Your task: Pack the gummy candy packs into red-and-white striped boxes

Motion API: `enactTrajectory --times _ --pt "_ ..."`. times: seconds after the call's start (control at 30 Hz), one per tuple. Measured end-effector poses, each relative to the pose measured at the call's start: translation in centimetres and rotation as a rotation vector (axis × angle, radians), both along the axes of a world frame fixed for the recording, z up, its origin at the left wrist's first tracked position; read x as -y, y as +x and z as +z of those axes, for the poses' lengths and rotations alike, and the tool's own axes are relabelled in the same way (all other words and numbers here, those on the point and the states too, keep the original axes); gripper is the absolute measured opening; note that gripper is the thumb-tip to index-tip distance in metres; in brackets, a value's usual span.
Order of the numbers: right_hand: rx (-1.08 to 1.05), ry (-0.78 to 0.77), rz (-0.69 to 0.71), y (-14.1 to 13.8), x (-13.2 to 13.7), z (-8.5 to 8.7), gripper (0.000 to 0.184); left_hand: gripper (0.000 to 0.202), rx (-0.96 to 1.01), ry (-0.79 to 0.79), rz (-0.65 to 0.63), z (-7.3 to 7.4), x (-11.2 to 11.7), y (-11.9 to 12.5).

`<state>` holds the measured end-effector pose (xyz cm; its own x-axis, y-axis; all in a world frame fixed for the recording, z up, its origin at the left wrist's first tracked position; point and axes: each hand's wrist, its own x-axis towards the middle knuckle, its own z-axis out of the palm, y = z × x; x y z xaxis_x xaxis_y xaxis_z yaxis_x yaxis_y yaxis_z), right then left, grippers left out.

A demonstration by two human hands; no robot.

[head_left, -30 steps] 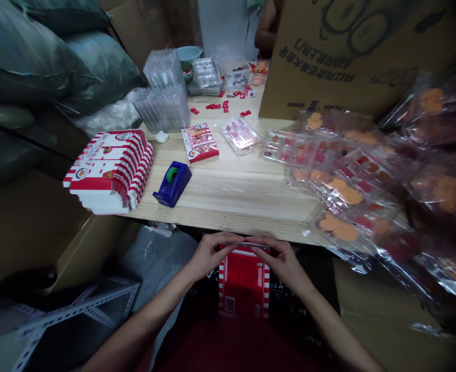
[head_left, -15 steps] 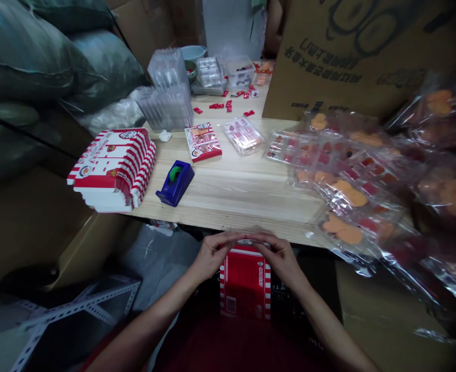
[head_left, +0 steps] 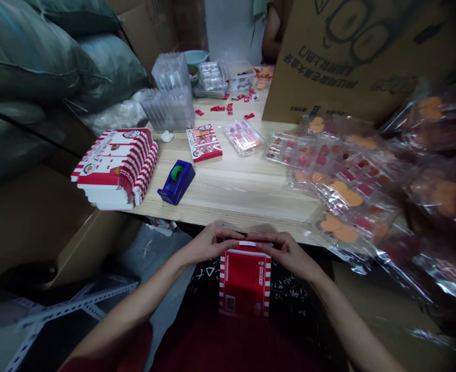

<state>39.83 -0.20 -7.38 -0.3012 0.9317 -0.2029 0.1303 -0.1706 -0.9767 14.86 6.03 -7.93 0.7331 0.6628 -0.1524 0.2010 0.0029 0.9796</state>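
Just below the near edge of the wooden table (head_left: 231, 209), a seated person's left hand (head_left: 208, 243) and right hand (head_left: 286, 251) stay pinched on the top end of a red-and-white striped carton (head_left: 244, 281). The fingers of both are curled in, and the fingertips nearly meet over its upper edge. Over the past second the hands have hardly shifted. What has changed lies between the fingertips: a thin silvery line ran along the top a second ago, and a short white strip now shows there, which looks like the end flap being pressed over, so the carton's open end appears closer to shut. The carton stands upright in the lap, hanging down from the fingertips toward the wrists. Its red face, edged with white stripes and carrying small printed marks near the bottom, is turned to the wearer. Beyond the left hand a blue tape dispenser (head_left: 176, 181) sits on the table, with a stack of flat striped cartons (head_left: 115, 168) further off to that side. Beyond the right hand lies a heap of bagged trays (head_left: 340, 178) of red and orange pieces, backed by a large cardboard box (head_left: 352, 57). At the far end of the table another person's arm (head_left: 271, 31) is just visible.
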Motion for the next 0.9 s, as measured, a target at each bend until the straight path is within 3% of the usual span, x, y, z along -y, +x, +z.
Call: enactTrajectory --times 0.27,0.47,0.67,0.9 --pt "-0.153 -0.207 -0.122 -0.5 0.6 -1.1 0.027 0.024 -0.007 0.038 0.01 0.2 -0.2 0.4" --pt "-0.363 -0.342 -0.066 0.1 1.3 -0.5 0.029 0.023 -0.039 -0.022 0.071 0.0 0.3 0.0" --pt "-0.286 -0.312 0.061 1.3 0.0 -0.5 0.028 0.025 -0.054 -0.102 0.052 0.3 0.2 -0.6" --pt "-0.251 -0.235 0.121 0.9 -1.4 -0.5 0.024 0.027 -0.03 -0.114 0.057 0.2 0.2 -1.1"
